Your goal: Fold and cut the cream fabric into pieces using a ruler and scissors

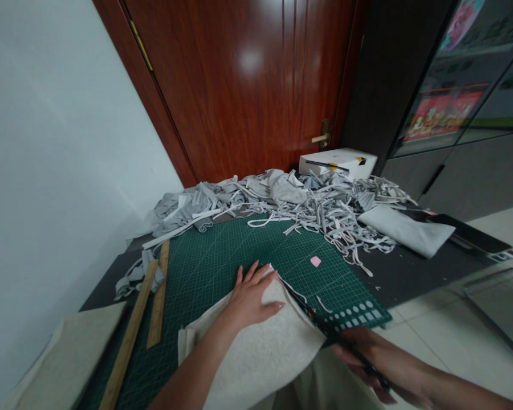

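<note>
Pale felt sheet (260, 347) under left hand (250, 299) fingers — scissors (325, 330) in right hand (363, 359).

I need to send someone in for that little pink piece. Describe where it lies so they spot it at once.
Find the green cutting mat on the dark table in front of the red door. The pink piece lies on the mat's right part, between the pile of grey strips and the pale fabric sheet under the left hand. It is the only pink thing among grey and white scraps.
</note>
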A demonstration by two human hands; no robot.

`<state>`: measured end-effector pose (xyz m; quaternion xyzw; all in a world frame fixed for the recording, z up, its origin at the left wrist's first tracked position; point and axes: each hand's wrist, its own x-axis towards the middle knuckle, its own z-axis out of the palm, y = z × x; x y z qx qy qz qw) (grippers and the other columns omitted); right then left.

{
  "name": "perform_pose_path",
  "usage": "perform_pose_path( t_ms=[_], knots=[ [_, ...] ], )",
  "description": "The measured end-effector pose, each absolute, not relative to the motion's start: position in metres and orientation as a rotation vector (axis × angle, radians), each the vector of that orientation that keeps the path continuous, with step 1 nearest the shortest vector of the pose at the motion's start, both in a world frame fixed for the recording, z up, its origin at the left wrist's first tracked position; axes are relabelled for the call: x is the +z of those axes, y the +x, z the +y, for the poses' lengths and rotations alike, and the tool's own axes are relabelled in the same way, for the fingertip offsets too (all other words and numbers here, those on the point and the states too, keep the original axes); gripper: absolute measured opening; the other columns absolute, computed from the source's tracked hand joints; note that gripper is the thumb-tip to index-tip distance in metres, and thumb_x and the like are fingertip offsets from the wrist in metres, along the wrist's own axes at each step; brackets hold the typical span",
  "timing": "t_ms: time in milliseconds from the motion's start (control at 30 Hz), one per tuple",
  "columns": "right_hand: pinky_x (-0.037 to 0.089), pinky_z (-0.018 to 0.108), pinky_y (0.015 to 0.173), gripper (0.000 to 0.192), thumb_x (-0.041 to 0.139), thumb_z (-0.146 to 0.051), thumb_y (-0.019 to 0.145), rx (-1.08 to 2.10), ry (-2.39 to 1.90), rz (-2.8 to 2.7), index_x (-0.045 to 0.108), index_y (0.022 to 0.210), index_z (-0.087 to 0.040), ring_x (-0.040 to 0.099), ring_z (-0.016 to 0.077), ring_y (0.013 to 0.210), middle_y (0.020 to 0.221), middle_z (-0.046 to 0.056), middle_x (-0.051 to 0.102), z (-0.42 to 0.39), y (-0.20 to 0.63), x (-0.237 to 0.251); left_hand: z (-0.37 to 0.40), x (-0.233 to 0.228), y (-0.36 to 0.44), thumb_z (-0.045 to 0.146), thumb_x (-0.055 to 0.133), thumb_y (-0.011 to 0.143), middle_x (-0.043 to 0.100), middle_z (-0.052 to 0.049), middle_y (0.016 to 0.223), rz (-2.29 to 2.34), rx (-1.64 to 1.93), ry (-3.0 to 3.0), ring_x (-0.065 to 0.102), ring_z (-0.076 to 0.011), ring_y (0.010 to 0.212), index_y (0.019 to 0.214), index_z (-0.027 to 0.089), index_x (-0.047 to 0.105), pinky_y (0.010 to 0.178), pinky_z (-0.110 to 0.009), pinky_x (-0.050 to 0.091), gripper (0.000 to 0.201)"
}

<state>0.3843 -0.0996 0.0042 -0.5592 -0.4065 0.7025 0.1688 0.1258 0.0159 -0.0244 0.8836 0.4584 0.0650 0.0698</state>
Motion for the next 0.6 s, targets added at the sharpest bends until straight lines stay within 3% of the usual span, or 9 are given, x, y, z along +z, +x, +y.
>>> perform_pose_path(
  t_ms=[333, 600],
  knots=[
    [0.021, 0.015, 0.032, 0.032, 0.057, -0.050, 0.076, 1.978, -1.541, -1.175, 0.040, 0.073, -0.022, 0.025, 0.0044, 0.039, 0.051, -0.011, 0.031, -0.100, 0.382, -0.008, 0.018, -0.029, 0.125, 0.063, 0.055, 0.080, 0.028, -0.002, 0.153, 1.372, 0.184, 2.657, 0.013, -0.0334, 0.142, 0.145, 0.031, 0.031, 0.110, -0.065, 0.004, 0.077],
    [0.022, 0.014, 0.030, 0.033, 0.056, -0.049, 0.078, 2.000, -1.569, -1.119, 0.037, 0.073, -0.023, 0.035, 0.0034, 0.035, 0.050, -0.010, 0.041, -0.100, 0.380, -0.006, 0.019, -0.027, 0.125, 0.065, 0.055, 0.079, 0.028, -0.003, 0.153, 1.390, 0.160, 2.633, 0.014, -0.0337, 0.142, 0.147, 0.028, 0.027, 0.110, -0.064, 0.006, 0.082]
  ],
)
